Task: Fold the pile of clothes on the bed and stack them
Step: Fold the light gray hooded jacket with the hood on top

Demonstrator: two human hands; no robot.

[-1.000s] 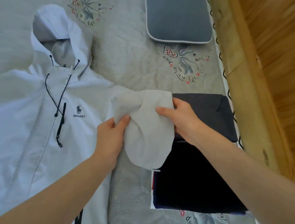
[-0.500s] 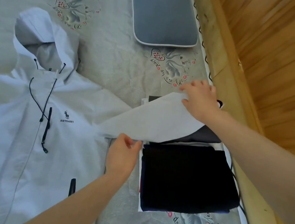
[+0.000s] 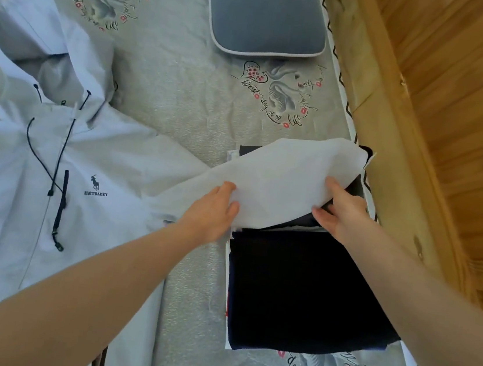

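A white hooded jacket (image 3: pixel 52 178) lies spread face up on the bed, its hood toward the far side. Its sleeve (image 3: pixel 283 176) stretches right across a stack of dark folded clothes (image 3: pixel 306 288) by the bed's right edge. My left hand (image 3: pixel 212 209) pinches the sleeve's near edge about halfway along. Nearer the cuff, my right hand (image 3: pixel 341 213) has its fingertips at the same edge, with the thumb over the dark fabric underneath.
The grey printed bedspread (image 3: pixel 170 83) covers the bed. A grey pillow (image 3: pixel 264 12) lies at the far side. A wooden bed frame (image 3: pixel 374 108) and wood-panelled wall (image 3: pixel 464 88) close off the right side, right next to the dark stack.
The sleeve was bunched between my hands. It now lies stretched out to the right over the dark stack. My right hand has drawn back from the cuff end to the near edge.
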